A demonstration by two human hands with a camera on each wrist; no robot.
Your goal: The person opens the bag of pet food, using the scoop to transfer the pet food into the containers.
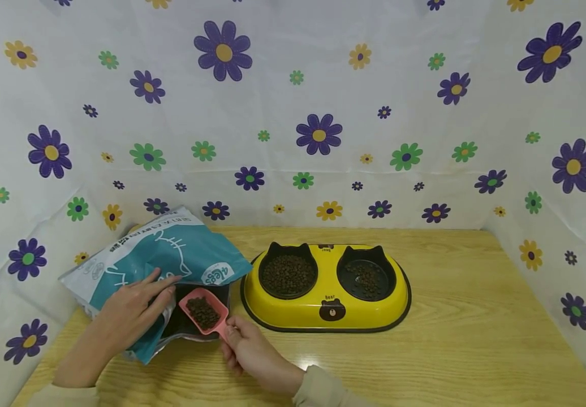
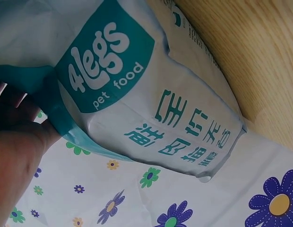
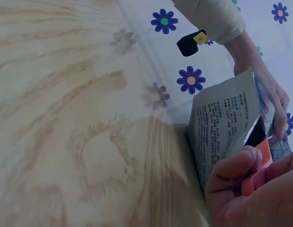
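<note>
At seven o'clock, the right hand point(image 1: 259, 353) grips a pink plastic scoop point(image 1: 219, 325) of brown pellets point(image 1: 202, 312) — left hand point(image 1: 127, 311), fingers outstretched, rests on a teal-and-white printed bag point(image 1: 158, 254), eight o'clock.

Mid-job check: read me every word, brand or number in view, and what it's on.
"4Legs pet food": pet food bag
"全价无谷 鲜肉猫粮": same bag
"Bear": yellow double-bowl feeder, twice, one upside down
Too small or blurred: the bag's other print; the yellow tag
</note>
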